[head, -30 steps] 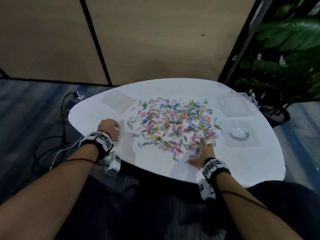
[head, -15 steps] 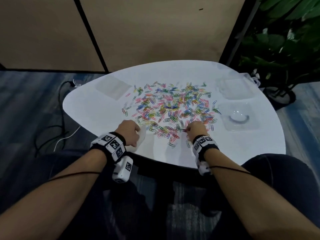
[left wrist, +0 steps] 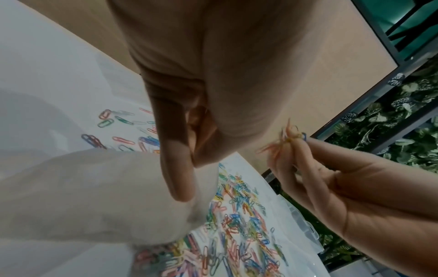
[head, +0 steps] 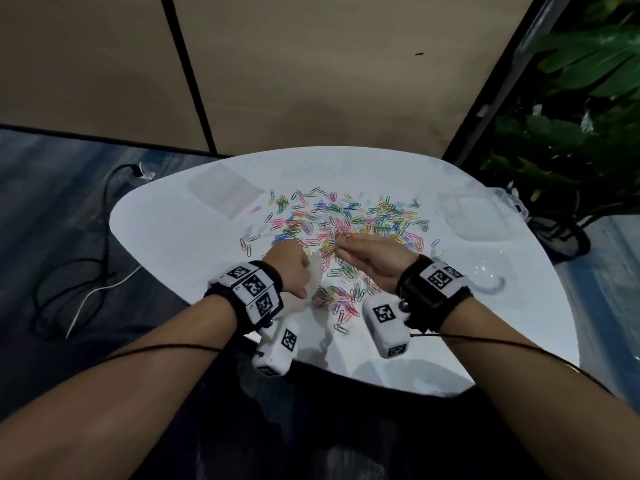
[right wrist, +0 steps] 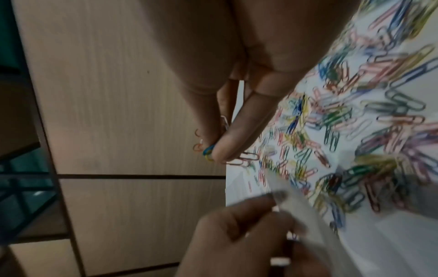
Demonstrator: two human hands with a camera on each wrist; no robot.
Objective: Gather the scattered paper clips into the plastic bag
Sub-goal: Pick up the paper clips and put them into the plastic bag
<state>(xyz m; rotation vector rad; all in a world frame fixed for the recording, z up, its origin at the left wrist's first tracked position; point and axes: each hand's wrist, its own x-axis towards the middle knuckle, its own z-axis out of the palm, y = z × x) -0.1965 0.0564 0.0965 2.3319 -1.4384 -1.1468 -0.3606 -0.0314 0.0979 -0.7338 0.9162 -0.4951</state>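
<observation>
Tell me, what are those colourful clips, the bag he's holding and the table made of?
Clips: thin bent wire, probably metal under a coloured coating, judging by the bright solid colours.
Bag: soft, cloudy see-through plastic film; it crumples in the left hand.
Table: smooth white top with a slight sheen, maybe laminate or painted board; I can't tell which.

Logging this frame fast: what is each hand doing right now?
Left hand: fingers curled, gripping the plastic bag.
Right hand: fingertips pinching a small bunch of paper clips, lifted off the table.
</observation>
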